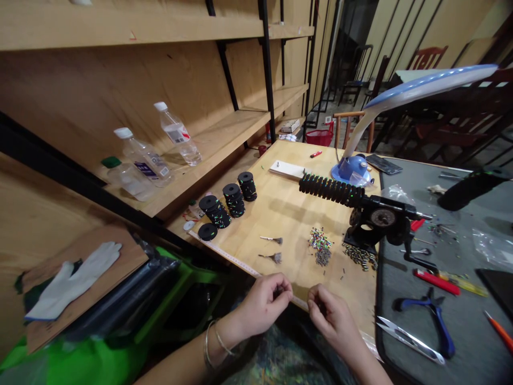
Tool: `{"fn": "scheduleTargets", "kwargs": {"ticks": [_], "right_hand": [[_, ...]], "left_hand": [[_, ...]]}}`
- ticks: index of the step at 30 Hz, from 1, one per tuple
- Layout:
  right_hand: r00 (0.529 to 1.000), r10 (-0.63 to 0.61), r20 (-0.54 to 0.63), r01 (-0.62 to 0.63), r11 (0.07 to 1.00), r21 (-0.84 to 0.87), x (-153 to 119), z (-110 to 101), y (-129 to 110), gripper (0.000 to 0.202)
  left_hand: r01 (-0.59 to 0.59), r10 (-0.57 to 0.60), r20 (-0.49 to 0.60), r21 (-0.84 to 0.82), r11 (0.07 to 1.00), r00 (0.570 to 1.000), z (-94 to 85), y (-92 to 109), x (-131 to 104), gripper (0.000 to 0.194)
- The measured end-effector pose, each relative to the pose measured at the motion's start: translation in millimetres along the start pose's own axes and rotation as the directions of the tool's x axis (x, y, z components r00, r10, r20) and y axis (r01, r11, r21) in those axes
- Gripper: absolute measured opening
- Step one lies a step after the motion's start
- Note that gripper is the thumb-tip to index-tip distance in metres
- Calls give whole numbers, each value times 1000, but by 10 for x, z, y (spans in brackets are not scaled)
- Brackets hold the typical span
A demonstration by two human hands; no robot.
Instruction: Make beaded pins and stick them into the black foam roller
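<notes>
Both hands are at the near edge of the wooden table, a short gap apart. My left hand (264,303) is closed, thumb against the curled fingers; anything in the pinch is too small to make out. Fingers pressed together, my right hand (332,314) is closed likewise, its contents hidden. Beyond them lie two small tufted bundles (276,258), a heap of multicoloured beads (319,238), a patch of small grey pieces (323,257) and a pile of small dark metallic pieces (363,258). A hand-cranked device (380,218) carries a row of black discs (331,190).
Stacked black foam spools (218,213) line the left edge. A blue lamp (350,170) stands behind the device. Blue-handled pliers (438,321) and tweezers (412,339) lie on a grey mat (473,331) at right. Plastic bottles (180,136) and a white glove (76,280) are at left.
</notes>
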State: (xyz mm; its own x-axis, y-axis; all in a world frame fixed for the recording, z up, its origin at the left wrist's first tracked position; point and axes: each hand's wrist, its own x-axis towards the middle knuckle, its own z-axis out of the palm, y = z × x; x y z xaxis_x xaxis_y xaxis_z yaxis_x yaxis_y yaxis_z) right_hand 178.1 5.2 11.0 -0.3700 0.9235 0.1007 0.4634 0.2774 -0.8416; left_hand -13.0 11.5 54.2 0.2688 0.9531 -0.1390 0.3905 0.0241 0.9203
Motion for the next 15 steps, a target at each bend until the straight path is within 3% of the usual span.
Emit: {"fn": "scheduleTargets", "kwargs": {"ticks": [7, 15], "right_hand": [[999, -30, -25, 28, 998, -55, -1, -27, 148, 16], [980, -184, -82, 170, 974, -150, 56, -152, 336, 15]], "left_hand": [[17, -17, 3, -285, 958, 1000, -46, 26, 12, 19], [126, -120, 51, -609, 783, 991, -152, -48, -19, 25]]}}
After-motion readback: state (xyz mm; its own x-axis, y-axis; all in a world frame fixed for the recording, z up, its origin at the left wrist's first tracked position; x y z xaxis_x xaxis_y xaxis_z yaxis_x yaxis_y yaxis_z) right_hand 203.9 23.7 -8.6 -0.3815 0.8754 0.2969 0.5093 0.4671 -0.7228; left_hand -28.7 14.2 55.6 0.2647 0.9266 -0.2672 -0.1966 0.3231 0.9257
